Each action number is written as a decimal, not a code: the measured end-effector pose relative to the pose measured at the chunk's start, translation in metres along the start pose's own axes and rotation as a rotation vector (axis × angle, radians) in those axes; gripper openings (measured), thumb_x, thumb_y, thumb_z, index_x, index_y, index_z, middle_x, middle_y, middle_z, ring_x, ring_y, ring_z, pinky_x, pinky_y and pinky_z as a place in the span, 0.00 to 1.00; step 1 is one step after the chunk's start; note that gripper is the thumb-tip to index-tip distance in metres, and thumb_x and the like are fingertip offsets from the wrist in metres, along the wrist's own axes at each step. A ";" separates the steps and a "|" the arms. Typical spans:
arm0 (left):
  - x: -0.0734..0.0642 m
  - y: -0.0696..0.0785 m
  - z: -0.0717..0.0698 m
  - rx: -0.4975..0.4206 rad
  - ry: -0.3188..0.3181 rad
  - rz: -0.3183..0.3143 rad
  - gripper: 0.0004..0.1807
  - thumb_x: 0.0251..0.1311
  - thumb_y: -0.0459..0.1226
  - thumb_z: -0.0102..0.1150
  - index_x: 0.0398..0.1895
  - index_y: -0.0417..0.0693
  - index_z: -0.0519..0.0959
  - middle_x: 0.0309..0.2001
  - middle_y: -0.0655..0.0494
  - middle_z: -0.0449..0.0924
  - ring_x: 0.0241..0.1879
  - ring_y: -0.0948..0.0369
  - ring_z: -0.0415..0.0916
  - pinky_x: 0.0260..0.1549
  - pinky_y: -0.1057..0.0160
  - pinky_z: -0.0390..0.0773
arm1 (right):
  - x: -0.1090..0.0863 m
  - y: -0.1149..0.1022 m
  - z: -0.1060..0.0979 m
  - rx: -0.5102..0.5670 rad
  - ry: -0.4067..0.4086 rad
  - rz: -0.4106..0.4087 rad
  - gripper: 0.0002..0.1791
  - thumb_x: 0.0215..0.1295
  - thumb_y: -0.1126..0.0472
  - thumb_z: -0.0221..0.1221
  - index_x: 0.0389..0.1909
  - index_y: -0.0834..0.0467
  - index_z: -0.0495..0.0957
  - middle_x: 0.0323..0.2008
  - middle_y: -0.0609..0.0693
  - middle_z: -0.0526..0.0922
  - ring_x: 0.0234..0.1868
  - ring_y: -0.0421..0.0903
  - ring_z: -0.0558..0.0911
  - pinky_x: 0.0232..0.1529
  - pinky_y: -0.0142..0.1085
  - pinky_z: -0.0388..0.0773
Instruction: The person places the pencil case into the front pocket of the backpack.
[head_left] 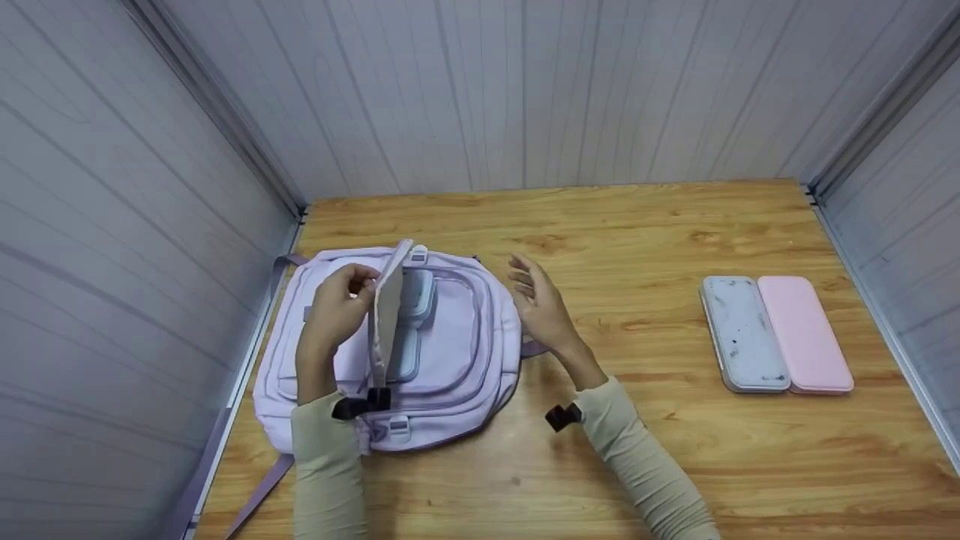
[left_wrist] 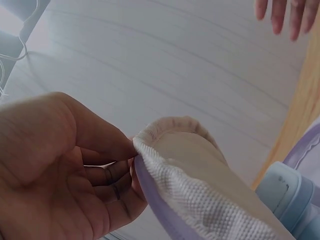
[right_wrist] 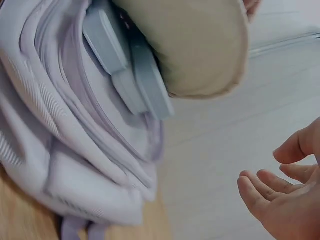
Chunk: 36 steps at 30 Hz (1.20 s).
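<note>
A pale lilac backpack [head_left: 457, 337] lies flat on the left of the table, its front pocket unzipped. My left hand [head_left: 337, 304] pinches the edge of the pocket flap [left_wrist: 185, 175] between thumb and fingers, holding it raised so its beige lining shows. Two light blue cases stick out of the pocket: an upper case [head_left: 418, 294] and a lower case [head_left: 406, 354]. Their other ends are hidden behind the flap. My right hand [head_left: 541, 304] hovers by the backpack's right edge, fingers loosely spread, holding nothing; the right wrist view shows its bare palm and fingers.
Far to the right, a grey-blue pencil case [head_left: 742, 334] with dark marks and a pink pencil case [head_left: 806, 334] lie side by side. Wood-grain table [head_left: 622, 225] stretches between them and the backpack. Pale panels [head_left: 480, 90] wall in the back and both sides. A strap [head_left: 262, 495] trails at the front left.
</note>
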<state>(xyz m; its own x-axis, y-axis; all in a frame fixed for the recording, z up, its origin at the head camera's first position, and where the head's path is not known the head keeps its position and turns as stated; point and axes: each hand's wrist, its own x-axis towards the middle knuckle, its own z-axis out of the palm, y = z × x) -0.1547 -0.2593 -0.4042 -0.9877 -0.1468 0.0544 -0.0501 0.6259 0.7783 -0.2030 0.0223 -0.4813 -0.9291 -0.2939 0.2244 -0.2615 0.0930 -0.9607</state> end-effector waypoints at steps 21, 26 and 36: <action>-0.003 -0.003 -0.001 -0.021 -0.009 -0.008 0.11 0.63 0.29 0.48 0.44 0.35 0.77 0.37 0.46 0.75 0.37 0.57 0.69 0.34 0.67 0.69 | -0.051 0.011 -0.091 -0.225 0.252 -0.093 0.29 0.66 0.72 0.49 0.69 0.62 0.59 0.64 0.56 0.66 0.64 0.54 0.68 0.64 0.48 0.64; -0.004 -0.002 -0.002 -0.020 -0.016 -0.002 0.11 0.63 0.30 0.48 0.45 0.35 0.77 0.37 0.47 0.75 0.38 0.57 0.69 0.34 0.66 0.69 | -0.061 0.013 -0.110 -0.229 0.323 -0.081 0.29 0.66 0.72 0.51 0.69 0.61 0.60 0.63 0.58 0.66 0.64 0.55 0.68 0.65 0.49 0.63; -0.002 -0.001 0.002 -0.029 -0.023 -0.003 0.11 0.63 0.30 0.49 0.45 0.36 0.77 0.37 0.47 0.75 0.37 0.57 0.69 0.34 0.66 0.69 | -0.085 0.025 -0.137 -0.286 0.431 -0.018 0.31 0.63 0.71 0.54 0.68 0.64 0.60 0.64 0.59 0.66 0.64 0.57 0.67 0.65 0.50 0.63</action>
<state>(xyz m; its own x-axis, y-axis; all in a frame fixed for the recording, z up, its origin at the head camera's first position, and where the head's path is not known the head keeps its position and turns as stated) -0.1528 -0.2586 -0.4062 -0.9907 -0.1307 0.0381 -0.0489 0.6028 0.7964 -0.1660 0.1803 -0.5018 -0.9313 0.1152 0.3454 -0.2836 0.3656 -0.8865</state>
